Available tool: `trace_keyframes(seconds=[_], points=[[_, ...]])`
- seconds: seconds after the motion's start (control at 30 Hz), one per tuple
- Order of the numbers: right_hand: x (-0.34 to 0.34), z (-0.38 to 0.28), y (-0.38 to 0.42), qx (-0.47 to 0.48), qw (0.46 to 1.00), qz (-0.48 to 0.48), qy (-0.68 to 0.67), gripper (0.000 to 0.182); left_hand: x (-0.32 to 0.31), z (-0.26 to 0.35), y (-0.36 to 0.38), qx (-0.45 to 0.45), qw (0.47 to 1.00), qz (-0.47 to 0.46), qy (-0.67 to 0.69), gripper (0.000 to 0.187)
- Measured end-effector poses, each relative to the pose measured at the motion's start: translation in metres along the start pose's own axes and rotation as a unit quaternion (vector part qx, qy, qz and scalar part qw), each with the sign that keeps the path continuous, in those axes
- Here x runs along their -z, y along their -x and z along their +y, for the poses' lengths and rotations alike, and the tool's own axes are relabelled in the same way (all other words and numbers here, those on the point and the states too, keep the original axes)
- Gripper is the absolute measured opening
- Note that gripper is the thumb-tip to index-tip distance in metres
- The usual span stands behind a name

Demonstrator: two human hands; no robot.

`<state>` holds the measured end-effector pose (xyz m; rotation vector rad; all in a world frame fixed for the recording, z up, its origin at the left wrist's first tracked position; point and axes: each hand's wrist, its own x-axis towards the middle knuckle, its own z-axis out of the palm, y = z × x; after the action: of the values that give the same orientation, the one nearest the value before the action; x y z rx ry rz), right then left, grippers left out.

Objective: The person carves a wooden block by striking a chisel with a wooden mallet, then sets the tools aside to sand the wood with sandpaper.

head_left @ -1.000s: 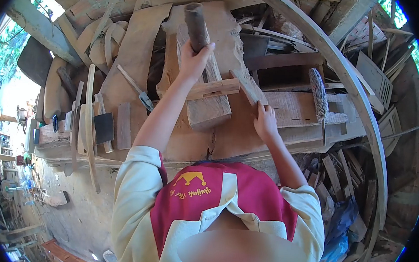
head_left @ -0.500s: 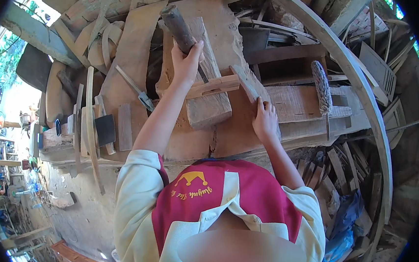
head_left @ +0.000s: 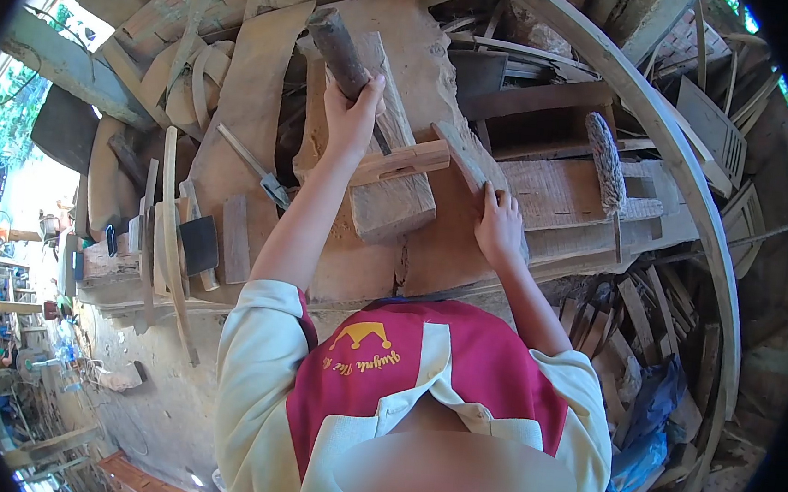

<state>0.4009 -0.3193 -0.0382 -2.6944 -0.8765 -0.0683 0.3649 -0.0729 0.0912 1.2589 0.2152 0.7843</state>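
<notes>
My left hand (head_left: 353, 118) is closed around a chisel (head_left: 338, 52) with a thick, round, dark wooden handle. Its narrow dark shaft shows below the fist and points down at a small slotted wood piece (head_left: 410, 162). That piece lies across a thick wooden block (head_left: 392, 211); where the chisel's tip meets it is hard to see. To the right, my right hand (head_left: 500, 225) is closed on the near end of a flat wooden strip (head_left: 464, 157), which slants away with its far end beside the slotted piece.
Beneath the block spreads a broad wooden slab (head_left: 454, 251). A metal-jawed tool (head_left: 272, 186) lies left of it. A brush (head_left: 606, 170) stands on a plank at right. A long curved wood strip (head_left: 710, 225) arcs along the right side. Stacked offcuts surround the bench.
The left fist and the chisel's handle have tilted very slightly to the right. The right hand, wooden strip and slotted piece stay in place.
</notes>
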Motion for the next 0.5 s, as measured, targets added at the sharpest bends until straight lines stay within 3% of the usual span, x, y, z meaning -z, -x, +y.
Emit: trace_keyframes(seconds=[0.33,0.5], points=[[0.008,-0.013,-0.001,-0.05,0.997,-0.013,0.049,0.053,-0.001,-0.012,0.002,-0.039,0.996,-0.021,-0.084,0.018],[-0.004,0.007,-0.009,0.006,0.999,-0.018,0.031,0.043,-0.008,-0.011,0.008,-0.038,0.992,-0.02,-0.122,0.018]])
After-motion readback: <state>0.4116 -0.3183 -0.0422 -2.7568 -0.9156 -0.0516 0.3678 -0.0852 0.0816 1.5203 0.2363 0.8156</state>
